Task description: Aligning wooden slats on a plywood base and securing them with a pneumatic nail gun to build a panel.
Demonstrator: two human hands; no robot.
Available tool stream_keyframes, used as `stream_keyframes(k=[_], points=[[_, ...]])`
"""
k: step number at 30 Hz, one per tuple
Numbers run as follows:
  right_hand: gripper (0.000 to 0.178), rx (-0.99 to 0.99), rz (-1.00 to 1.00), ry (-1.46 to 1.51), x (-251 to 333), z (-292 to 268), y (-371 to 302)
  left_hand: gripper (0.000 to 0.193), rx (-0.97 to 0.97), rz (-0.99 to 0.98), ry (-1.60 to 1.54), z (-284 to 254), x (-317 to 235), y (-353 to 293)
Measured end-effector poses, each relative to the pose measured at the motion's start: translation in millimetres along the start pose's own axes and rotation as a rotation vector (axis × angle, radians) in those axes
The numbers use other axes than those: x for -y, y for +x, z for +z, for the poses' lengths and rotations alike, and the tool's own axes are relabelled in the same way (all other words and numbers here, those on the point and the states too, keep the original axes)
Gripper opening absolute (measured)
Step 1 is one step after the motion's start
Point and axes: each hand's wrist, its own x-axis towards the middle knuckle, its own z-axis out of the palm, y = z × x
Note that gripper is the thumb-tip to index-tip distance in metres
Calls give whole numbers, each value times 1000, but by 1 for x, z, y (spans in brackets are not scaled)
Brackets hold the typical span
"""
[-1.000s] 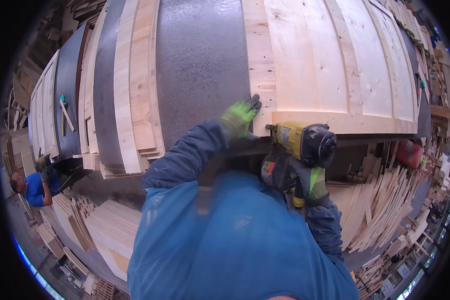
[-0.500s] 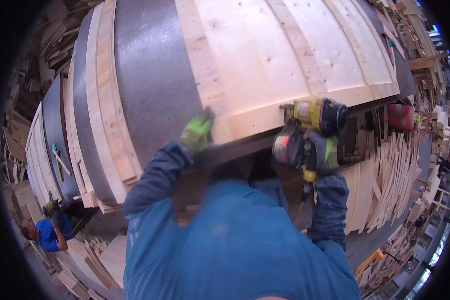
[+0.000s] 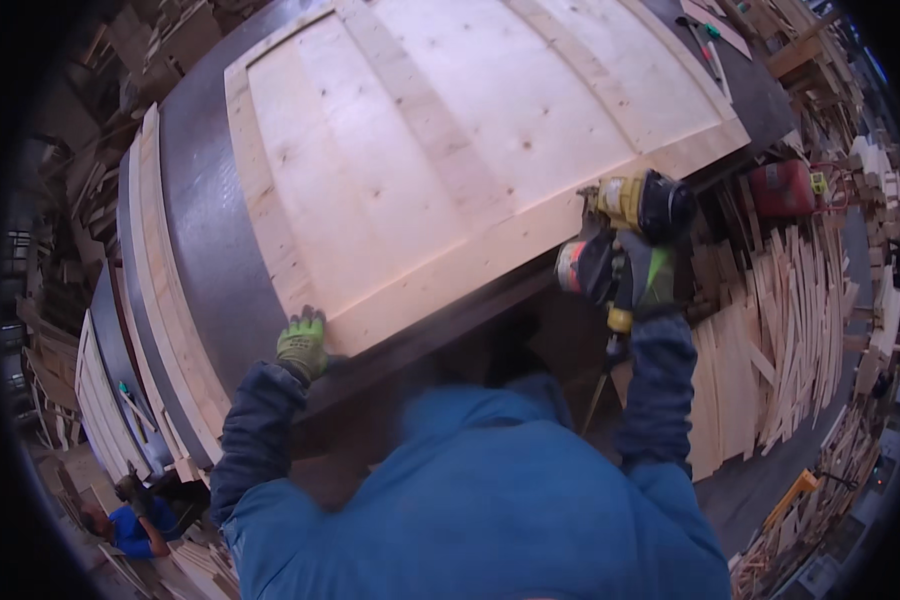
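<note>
My left hand (image 3: 303,345), in a green and grey glove, rests on the near left corner of a pale wooden panel (image 3: 420,190). Its fingers lie extended over the corner. In my right hand (image 3: 653,275), gloved the same way, is a yellow and black coil nail gun (image 3: 625,205), the fingers wrapped round its handle. The gun's nose sits at the long board (image 3: 450,268) along the panel's near edge. A hose (image 3: 595,402) hangs from the handle. Cross boards divide the panel's top, and dark nail marks or knots dot it.
The panel lies on a dark tabletop (image 3: 198,190). Long boards (image 3: 165,270) lie left of it. A red tank (image 3: 778,190) and piles of wooden strips (image 3: 785,340) are at the right. Another person in blue (image 3: 135,530) works at the far left. A hammer-like tool (image 3: 712,50) lies at the back right.
The panel appears turned and farther left in view. My left hand has shifted left and down along with its corner. The nail gun is now farther right along the near-edge board.
</note>
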Motion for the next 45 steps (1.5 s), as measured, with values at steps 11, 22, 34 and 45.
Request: stream_keyframes(k=[11, 22, 34, 45], points=[[28, 34, -6, 79, 8, -188, 61, 64, -871, 103, -548, -136, -544, 354], [23, 96, -13, -24, 7, -288, 236, 65, -789, 142, -425, -153, -633, 387], [23, 116, 67, -3, 64, -472, 488, 64, -623, 84, -341, -202, -689, 420], [20, 132, 128, 26, 112, -538, 571, 67, -853, 334, -573, -328, -1041, 563]])
